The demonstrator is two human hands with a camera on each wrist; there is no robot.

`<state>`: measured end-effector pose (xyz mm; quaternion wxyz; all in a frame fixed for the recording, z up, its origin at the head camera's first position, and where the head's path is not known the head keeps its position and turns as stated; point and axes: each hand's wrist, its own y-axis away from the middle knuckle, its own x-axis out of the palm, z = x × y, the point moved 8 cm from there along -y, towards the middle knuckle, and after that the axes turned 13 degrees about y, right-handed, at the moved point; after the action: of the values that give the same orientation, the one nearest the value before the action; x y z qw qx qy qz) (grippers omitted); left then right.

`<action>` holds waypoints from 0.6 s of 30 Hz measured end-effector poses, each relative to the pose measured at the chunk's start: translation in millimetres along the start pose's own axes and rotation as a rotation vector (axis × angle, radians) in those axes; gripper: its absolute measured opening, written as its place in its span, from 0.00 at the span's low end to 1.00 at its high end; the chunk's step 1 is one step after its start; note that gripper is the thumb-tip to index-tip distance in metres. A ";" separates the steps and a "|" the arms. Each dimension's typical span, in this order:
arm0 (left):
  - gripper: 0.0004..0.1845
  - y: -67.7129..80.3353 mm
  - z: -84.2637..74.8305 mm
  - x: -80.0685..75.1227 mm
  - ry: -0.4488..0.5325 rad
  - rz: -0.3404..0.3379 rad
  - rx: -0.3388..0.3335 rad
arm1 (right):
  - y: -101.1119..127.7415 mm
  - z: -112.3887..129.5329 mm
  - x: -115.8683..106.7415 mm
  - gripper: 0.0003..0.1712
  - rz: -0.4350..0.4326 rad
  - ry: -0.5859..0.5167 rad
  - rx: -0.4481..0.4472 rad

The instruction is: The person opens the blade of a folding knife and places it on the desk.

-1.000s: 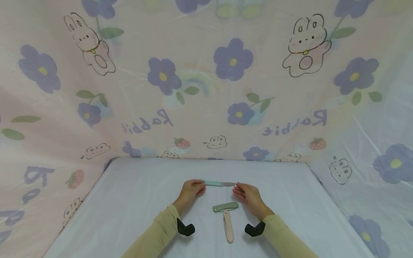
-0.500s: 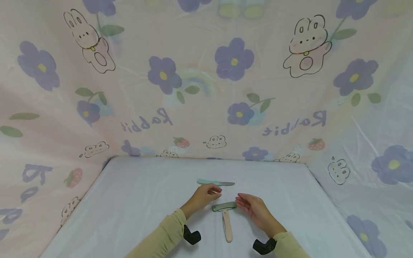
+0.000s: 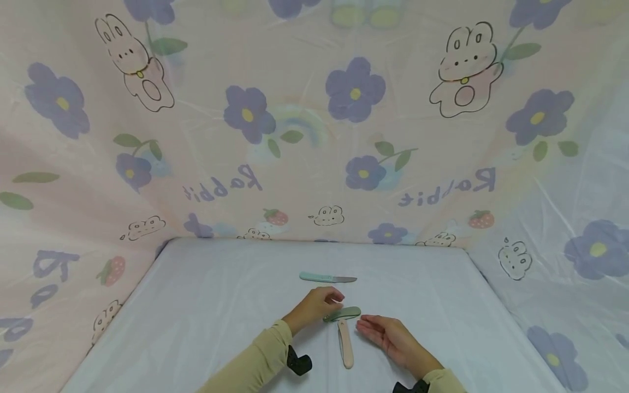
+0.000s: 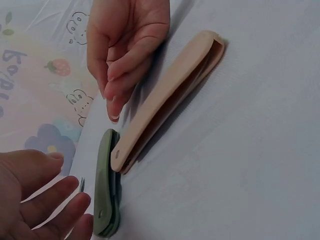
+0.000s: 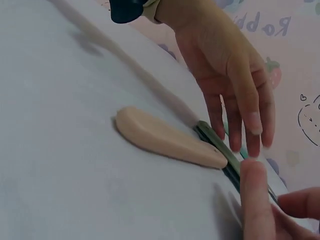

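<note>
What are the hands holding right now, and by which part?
Nothing is gripped. Left hand fingers reach the green folded knife's end; right hand lies open beside it.

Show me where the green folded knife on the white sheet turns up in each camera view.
Head: the green folded knife lies low at centre, between both hands.
Left wrist: bottom left, standing upright in the frame.
Right wrist: only a dark edge right of centre, partly hidden.
Shared landmark: the beige folded knife, whose end meets it.
</note>
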<state>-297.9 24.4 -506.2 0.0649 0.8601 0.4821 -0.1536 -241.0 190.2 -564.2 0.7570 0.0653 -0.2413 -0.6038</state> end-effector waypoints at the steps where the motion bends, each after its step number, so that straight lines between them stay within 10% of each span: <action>1: 0.11 -0.4 0.5 1.2 -0.010 0.006 0.000 | -0.4 -1.0 1.0 0.25 0.007 -0.008 0.004; 18: 0.09 -7.8 11.4 14.8 -0.135 0.046 0.047 | -8.2 -0.1 19.1 0.26 0.052 -0.081 0.036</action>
<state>-299.6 37.5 -521.6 0.0807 0.8598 0.4531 -0.2211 -245.3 170.0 -562.0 0.7606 0.0481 -0.2845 -0.5816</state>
